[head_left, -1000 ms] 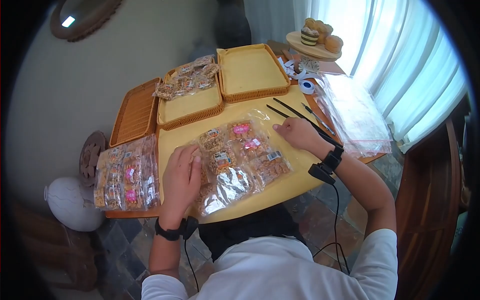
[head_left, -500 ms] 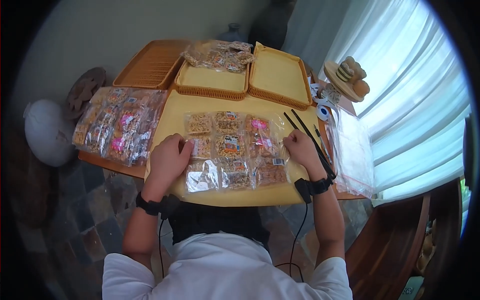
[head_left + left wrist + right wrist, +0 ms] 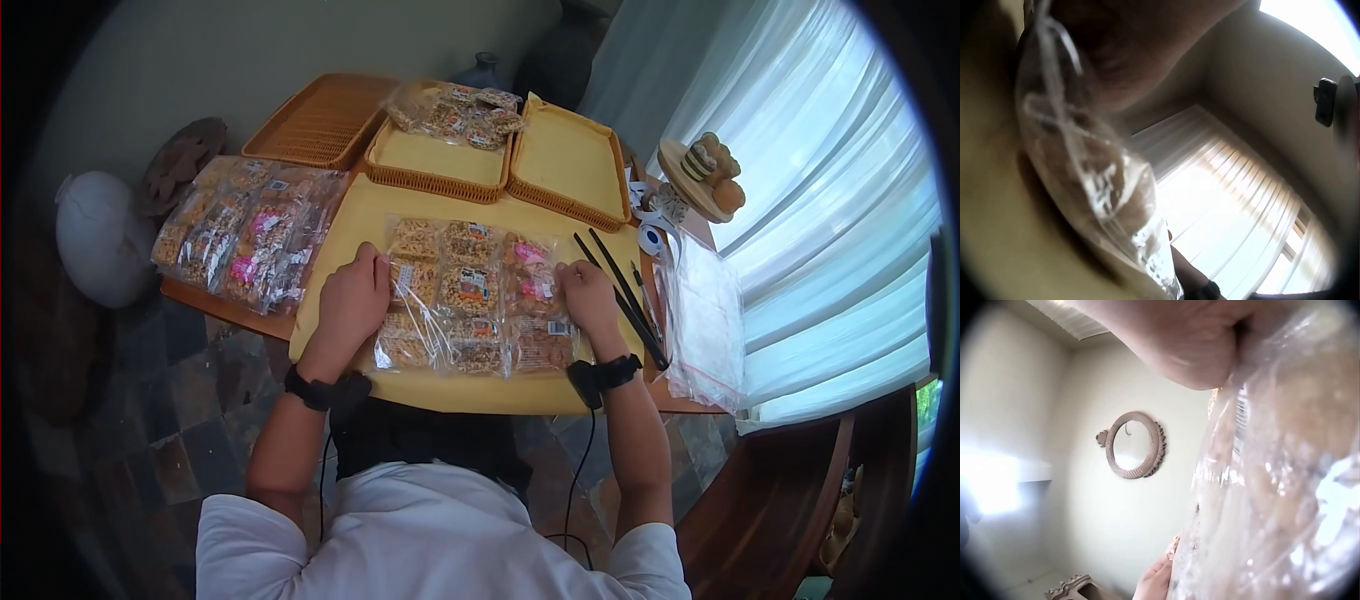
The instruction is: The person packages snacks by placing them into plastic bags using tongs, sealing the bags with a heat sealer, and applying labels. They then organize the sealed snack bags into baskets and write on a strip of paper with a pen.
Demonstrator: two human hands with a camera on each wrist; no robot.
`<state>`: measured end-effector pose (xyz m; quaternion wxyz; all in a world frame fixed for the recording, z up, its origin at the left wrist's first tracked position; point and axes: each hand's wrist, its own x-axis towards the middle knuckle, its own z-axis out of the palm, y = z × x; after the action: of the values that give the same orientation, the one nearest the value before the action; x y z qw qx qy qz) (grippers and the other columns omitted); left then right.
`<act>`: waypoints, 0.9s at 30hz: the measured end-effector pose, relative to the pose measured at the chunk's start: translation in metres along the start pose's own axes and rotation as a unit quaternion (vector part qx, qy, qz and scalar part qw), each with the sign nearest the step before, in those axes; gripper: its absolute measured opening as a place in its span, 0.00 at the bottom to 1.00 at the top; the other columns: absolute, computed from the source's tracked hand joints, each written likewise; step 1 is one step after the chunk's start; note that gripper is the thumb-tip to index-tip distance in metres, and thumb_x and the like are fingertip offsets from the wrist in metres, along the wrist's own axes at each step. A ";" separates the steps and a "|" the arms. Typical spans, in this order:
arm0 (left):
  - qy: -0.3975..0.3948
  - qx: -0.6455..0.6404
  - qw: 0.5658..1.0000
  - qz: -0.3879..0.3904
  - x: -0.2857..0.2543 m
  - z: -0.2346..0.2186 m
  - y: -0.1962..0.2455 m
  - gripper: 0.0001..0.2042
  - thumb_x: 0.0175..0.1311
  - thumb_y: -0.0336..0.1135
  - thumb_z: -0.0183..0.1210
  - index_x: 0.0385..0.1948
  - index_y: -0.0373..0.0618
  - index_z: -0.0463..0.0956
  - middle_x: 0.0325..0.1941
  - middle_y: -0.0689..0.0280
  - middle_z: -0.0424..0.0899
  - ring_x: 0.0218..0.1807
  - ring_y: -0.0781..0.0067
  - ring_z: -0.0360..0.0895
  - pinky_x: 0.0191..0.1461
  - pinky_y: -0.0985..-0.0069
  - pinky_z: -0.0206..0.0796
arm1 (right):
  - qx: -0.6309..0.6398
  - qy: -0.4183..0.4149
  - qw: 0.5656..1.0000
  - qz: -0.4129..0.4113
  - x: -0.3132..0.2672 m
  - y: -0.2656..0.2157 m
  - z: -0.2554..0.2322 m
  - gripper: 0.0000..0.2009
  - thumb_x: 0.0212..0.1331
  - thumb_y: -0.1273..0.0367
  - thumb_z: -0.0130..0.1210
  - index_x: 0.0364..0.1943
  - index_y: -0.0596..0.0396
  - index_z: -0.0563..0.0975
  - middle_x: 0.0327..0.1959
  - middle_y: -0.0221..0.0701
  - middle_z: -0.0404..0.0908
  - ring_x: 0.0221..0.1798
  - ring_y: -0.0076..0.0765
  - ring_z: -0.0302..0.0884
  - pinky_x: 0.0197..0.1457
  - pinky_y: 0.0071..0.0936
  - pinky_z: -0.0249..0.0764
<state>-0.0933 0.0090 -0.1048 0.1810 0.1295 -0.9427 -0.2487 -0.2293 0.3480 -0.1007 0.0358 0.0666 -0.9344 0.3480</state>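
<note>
A large clear plastic bag (image 3: 463,300) filled with several small packs of nut snacks lies flat at the front of the yellow-covered table. Its left edge is pinched by my left hand (image 3: 352,295), thumb against curled fingers. On the opposite edge my right hand (image 3: 590,300) grips the film beside a pink-labelled pack (image 3: 528,262). The left wrist view has the bag's clear edge (image 3: 1094,187) running up to the left hand (image 3: 1129,50). Seen from the right wrist, shiny film (image 3: 1272,462) hangs below the right hand (image 3: 1185,344); its fingertips are hidden.
A similar filled bag (image 3: 245,235) lies at the table's left. Behind are a bare wicker tray (image 3: 315,125), a lined tray (image 3: 420,170) with packs and another lined tray (image 3: 570,165). Black strips (image 3: 625,300), a pen (image 3: 645,292) and flat plastic bags (image 3: 703,320) are on the right.
The bag has turned from slanted to square with the table's front. My right hand came in from beyond its corner to grip the right edge; my left hand moved slightly farther up the left edge.
</note>
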 end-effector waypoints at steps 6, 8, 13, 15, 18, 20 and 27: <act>-0.005 -0.101 0.995 -0.020 0.000 0.001 -0.002 0.14 0.85 0.44 0.46 0.45 0.40 0.68 0.33 0.39 0.84 0.39 0.28 0.83 0.43 0.38 0.72 | 0.040 0.046 0.998 -0.034 -0.001 0.004 0.001 0.17 0.69 0.57 0.64 0.34 0.59 0.85 0.30 0.50 0.86 0.36 0.58 0.85 0.43 0.46 0.78; -0.006 -0.155 0.988 -0.010 0.001 0.006 -0.008 0.14 0.85 0.43 0.46 0.44 0.40 0.68 0.35 0.38 0.84 0.40 0.28 0.82 0.44 0.38 0.72 | 0.052 0.047 0.997 -0.030 0.000 0.000 -0.002 0.16 0.69 0.58 0.65 0.34 0.60 0.84 0.28 0.48 0.85 0.33 0.54 0.85 0.42 0.44 0.77; 0.032 -0.184 0.982 -0.021 0.002 -0.008 -0.005 0.14 0.86 0.44 0.46 0.44 0.40 0.66 0.33 0.40 0.81 0.40 0.29 0.81 0.43 0.43 0.69 | 0.079 0.062 0.992 -0.082 0.006 -0.022 -0.023 0.15 0.70 0.62 0.64 0.32 0.62 0.83 0.20 0.34 0.79 0.24 0.28 0.76 0.33 0.33 0.71; 0.012 -0.198 0.980 -0.017 0.003 -0.017 -0.002 0.14 0.87 0.44 0.46 0.44 0.41 0.65 0.31 0.40 0.80 0.37 0.29 0.80 0.42 0.43 0.68 | 0.077 0.057 0.990 -0.101 0.010 -0.035 -0.029 0.15 0.70 0.62 0.64 0.32 0.62 0.84 0.19 0.32 0.79 0.24 0.27 0.76 0.32 0.32 0.70; 0.041 -0.217 0.975 -0.002 0.006 -0.033 0.000 0.14 0.87 0.44 0.46 0.45 0.41 0.65 0.29 0.40 0.79 0.35 0.29 0.79 0.40 0.42 0.67 | 0.072 0.051 0.991 -0.103 0.015 -0.050 -0.040 0.15 0.71 0.62 0.64 0.32 0.63 0.83 0.20 0.30 0.78 0.25 0.25 0.74 0.32 0.31 0.69; 0.054 -0.198 0.979 -0.006 0.006 -0.061 0.004 0.14 0.87 0.44 0.46 0.45 0.41 0.65 0.28 0.41 0.78 0.33 0.31 0.78 0.39 0.44 0.67 | 0.066 0.059 0.985 -0.148 0.030 -0.061 -0.040 0.15 0.71 0.63 0.64 0.32 0.63 0.83 0.20 0.29 0.77 0.26 0.23 0.72 0.33 0.29 0.68; 0.114 -0.161 0.980 0.029 0.040 -0.157 -0.069 0.15 0.85 0.44 0.47 0.46 0.38 0.72 0.34 0.42 0.84 0.39 0.32 0.81 0.44 0.46 0.71 | 0.134 0.011 0.975 -0.178 0.055 -0.184 0.003 0.16 0.72 0.61 0.63 0.32 0.63 0.84 0.21 0.30 0.78 0.27 0.23 0.73 0.34 0.29 0.68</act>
<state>-0.0549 -0.1288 -0.0023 0.3124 0.0987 -0.8670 -0.3754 -0.2558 0.2030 0.0217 0.0984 0.2322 -0.8522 0.4584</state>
